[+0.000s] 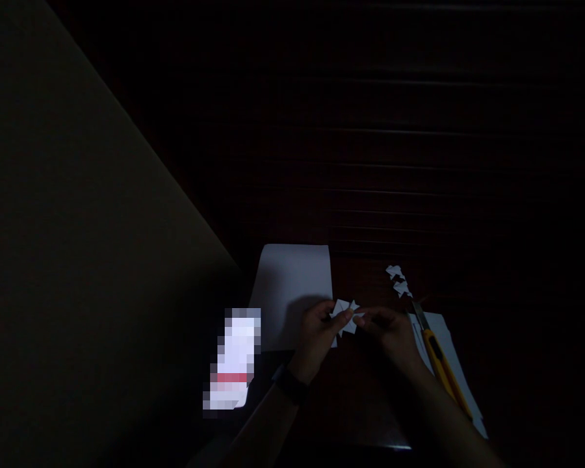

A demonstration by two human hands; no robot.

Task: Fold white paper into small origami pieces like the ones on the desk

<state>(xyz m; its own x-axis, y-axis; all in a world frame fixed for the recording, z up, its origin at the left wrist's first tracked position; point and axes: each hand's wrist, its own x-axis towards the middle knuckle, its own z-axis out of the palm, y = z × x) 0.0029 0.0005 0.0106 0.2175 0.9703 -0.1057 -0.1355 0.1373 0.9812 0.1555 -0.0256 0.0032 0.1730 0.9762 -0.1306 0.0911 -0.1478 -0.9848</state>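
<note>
A small folded white paper piece (pixel 344 307) with pointed corners is held up between both hands, over the dark table. My left hand (pixel 316 328) pinches it from the left, thumb lying across its face. From the other side my right hand (pixel 392 335) closes thumb and fingertips on its right-hand point. Two similar folded paper shapes (pixel 400 288) lie beyond my right hand. A yellow box cutter (pixel 441 364) with its blade out rests on white paper sheets (pixel 446 331) beside my right forearm.
A larger white sheet (pixel 295 276) lies behind and left of my left hand. A bright, pixelated screen-like object (pixel 234 357) is at the lower left. A plain wall (pixel 78 227) borders the left, and dark ridged panelling (pixel 394 130) rises at the back. The light is dim.
</note>
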